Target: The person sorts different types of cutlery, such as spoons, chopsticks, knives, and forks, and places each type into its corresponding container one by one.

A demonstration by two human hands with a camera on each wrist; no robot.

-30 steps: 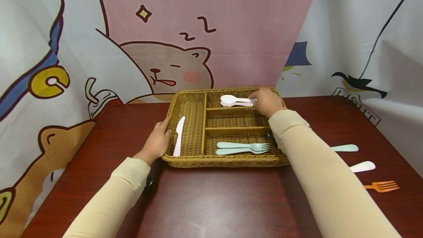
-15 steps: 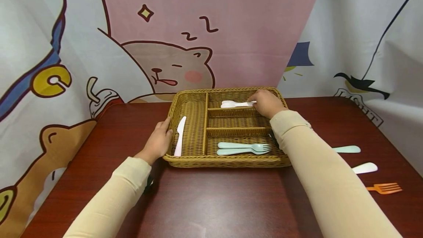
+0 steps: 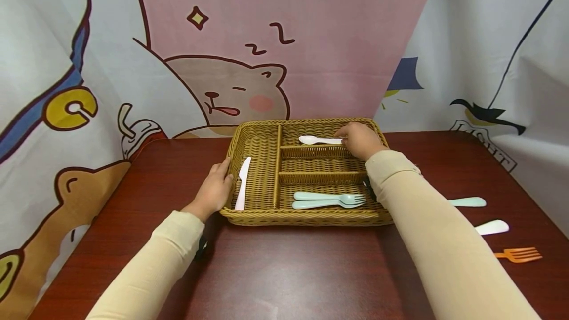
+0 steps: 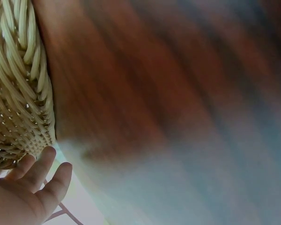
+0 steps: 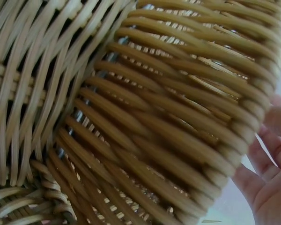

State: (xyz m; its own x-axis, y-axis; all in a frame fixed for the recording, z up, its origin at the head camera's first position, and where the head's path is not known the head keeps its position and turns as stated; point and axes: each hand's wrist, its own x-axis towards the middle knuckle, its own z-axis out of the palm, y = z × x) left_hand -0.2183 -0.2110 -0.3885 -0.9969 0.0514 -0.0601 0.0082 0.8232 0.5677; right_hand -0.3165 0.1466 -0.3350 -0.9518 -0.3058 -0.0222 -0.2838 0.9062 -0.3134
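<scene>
My left hand (image 3: 212,190) holds the left rim of a woven wicker cutlery basket (image 3: 306,219), thumb at the rim and fingers along the outer wall; in the left wrist view its fingers (image 4: 40,176) lie beside the weave. My right hand (image 3: 361,140) reaches into the back right compartment and pinches the handle end of a white spoon (image 3: 313,140), whose bowl points left. A pale pinkish edge shows along the handle. In the right wrist view the basket wall hides much of the right hand (image 5: 274,173), and the spoon is out of sight.
A whitish-pink knife (image 3: 242,184) lies in the left compartment, and two mint forks (image 3: 329,200) in the front right one. On the table to the right, partly behind my sleeve, are a mint handle (image 3: 468,202), a white handle (image 3: 493,227) and an orange fork (image 3: 520,255).
My right hand has brought the white spoon down toward the front over the pinkish one, so a single bowl outline shows instead of two. My left hand stays at the rim.
</scene>
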